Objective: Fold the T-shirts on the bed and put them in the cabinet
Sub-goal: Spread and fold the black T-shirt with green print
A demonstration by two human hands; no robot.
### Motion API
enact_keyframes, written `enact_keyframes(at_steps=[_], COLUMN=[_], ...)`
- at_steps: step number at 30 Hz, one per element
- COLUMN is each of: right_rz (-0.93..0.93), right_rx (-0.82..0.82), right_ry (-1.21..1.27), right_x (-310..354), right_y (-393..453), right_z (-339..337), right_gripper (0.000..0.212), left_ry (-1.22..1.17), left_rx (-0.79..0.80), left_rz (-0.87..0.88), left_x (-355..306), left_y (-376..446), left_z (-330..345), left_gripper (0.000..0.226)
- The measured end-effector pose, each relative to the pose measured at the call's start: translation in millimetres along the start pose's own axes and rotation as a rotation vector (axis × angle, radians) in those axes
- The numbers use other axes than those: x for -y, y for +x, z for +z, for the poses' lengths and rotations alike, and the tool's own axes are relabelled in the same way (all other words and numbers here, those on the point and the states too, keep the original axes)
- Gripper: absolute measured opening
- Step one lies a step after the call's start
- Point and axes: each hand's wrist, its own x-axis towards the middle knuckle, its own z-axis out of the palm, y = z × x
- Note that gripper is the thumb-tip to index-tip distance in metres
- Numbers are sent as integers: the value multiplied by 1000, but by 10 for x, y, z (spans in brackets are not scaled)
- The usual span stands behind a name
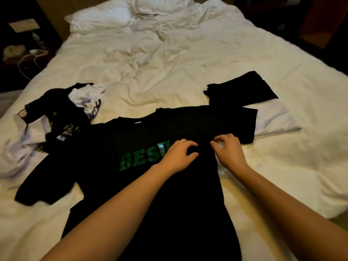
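Observation:
A black T-shirt with green letters lies spread face up on the white bed. Its right side is folded in over the chest. My left hand rests on the shirt's middle with curled fingers pinching the fabric beside the letters. My right hand pinches the shirt's right edge by the sleeve. A folded black T-shirt lies on a folded white one at the right. A crumpled heap of black and white T-shirts sits at the left.
Rumpled white pillows lie at the head of the bed. A dark bedside table with white cables and small items stands at the far left. Dark furniture is at the far right.

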Motion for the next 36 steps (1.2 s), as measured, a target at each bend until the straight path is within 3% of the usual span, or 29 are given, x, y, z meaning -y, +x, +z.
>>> enact_keyframes(at_steps=[7, 11, 13, 16, 20, 25, 27, 31, 34, 36], right_rz=[97, 116, 206, 339, 484, 438, 393, 280, 151, 59], right_rx=[-254, -426, -418, -355, -316, -298, -280, -271, -255, -247], right_ry=[-44, -1, 85, 214, 340, 362, 295, 199, 166, 111], right_x=[-262, -400, -470, -554, -650, -703, -680, -579, -552, -569], right_y=[308, 418, 491, 599, 671, 633, 591, 514, 505, 512], right_z=[-159, -298, -371, -480, -584, -608, -589, -531, -473, -436], right_gripper=[29, 25, 35, 49, 50, 26, 34, 34, 14, 23], left_ry=[101, 82, 63, 6, -171, -231, -200, -109, 83, 246], left_rx=[-38, -156, -179, -90, -59, -160, -183, -86, -27, 18], left_rz=[33, 123, 152, 191, 151, 83, 62, -18, -56, -62], left_x=[-232, -332, -400, -534, -769, -1025, -1128, -1406, -1588, -1624], left_y=[684, 951, 1077, 1219, 1363, 1560, 1642, 1837, 1969, 2039], left_z=[172, 284, 331, 391, 438, 457, 440, 391, 369, 375], left_gripper=[40, 29, 26, 25, 19, 18, 21, 56, 57, 50])
